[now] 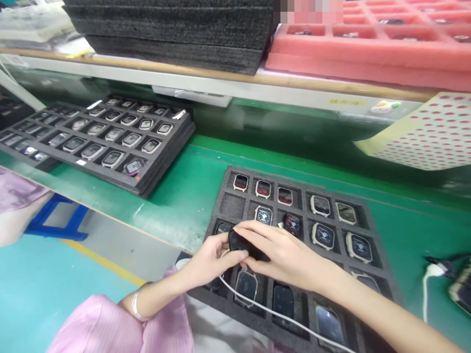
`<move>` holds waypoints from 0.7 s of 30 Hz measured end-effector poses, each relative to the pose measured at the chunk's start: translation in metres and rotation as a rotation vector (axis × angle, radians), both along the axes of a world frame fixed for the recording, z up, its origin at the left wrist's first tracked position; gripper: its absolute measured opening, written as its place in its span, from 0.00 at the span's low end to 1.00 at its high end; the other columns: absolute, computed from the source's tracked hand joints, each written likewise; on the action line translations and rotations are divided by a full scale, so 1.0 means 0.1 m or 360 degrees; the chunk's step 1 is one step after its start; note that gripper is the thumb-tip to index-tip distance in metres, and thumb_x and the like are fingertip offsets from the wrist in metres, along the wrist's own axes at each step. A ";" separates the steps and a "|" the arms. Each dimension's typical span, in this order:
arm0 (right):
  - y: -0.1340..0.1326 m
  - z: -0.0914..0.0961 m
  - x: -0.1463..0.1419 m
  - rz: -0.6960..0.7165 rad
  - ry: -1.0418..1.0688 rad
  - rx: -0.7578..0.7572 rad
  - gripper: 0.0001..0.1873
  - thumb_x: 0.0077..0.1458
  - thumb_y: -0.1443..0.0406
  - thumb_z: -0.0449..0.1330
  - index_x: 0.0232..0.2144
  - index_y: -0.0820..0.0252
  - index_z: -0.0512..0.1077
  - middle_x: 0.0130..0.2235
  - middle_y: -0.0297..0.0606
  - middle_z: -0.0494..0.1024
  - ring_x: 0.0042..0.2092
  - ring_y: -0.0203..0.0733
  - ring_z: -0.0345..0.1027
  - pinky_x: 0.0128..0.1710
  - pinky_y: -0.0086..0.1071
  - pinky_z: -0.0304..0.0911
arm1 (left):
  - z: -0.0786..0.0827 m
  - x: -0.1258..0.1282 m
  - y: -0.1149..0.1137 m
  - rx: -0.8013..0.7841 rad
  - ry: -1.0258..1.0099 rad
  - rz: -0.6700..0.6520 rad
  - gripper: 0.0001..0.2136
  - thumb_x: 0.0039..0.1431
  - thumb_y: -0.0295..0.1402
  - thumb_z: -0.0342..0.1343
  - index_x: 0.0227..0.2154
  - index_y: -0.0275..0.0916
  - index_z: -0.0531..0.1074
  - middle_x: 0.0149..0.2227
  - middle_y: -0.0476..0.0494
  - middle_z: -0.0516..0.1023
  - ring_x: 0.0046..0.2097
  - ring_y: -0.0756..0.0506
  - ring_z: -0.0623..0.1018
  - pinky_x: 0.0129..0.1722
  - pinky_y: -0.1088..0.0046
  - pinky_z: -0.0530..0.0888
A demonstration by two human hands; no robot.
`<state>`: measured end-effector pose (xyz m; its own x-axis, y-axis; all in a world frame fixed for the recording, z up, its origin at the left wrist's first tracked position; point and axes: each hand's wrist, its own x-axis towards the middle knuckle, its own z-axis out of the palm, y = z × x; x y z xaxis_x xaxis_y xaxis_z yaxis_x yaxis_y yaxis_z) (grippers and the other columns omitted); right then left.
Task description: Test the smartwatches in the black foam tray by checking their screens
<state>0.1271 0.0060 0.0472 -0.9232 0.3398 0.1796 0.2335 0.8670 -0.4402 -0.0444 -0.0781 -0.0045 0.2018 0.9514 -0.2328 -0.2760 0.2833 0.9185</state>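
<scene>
Black device (237, 241) | left hand (215, 257), right hand (281, 250) gripping | direction, long axis unclear

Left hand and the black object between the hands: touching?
Touching. The head view shows the left hand's thumb lying over the lower part of the black object.

The lower-centre tray (231, 206) is matt, grainy foam. Its watches (324, 236) look glossy. The bench (180, 181) shines, smooth.

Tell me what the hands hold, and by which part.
A small black object, identity unclear, in both hands: left hand on its left side, right hand with fingertips at its top edge.
</scene>
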 end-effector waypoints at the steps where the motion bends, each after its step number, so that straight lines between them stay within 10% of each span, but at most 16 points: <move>1: 0.01 0.01 0.01 0.0005 -0.0008 -0.0010 0.21 0.55 0.68 0.59 0.52 0.66 0.66 0.49 0.48 0.73 0.45 0.49 0.73 0.41 0.40 0.73 | 0.00 0.00 0.00 -0.0004 0.0018 -0.0030 0.12 0.56 0.34 0.60 0.39 0.32 0.72 0.33 0.44 0.76 0.36 0.47 0.75 0.39 0.72 0.72; 21: -0.07 -0.15 -0.07 -0.0079 0.0259 -0.0287 0.19 0.54 0.69 0.60 0.49 0.64 0.66 0.44 0.45 0.76 0.43 0.44 0.73 0.40 0.35 0.72 | -0.06 -0.04 -0.06 0.0021 -0.0059 0.0057 0.10 0.56 0.35 0.60 0.34 0.33 0.73 0.27 0.51 0.69 0.29 0.52 0.66 0.32 0.76 0.63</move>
<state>0.1203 -0.0012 0.0322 -0.8686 0.4239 0.2568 0.1873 0.7604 -0.6218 -0.0479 -0.0841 -0.0102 0.1760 0.9611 -0.2130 -0.3195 0.2604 0.9111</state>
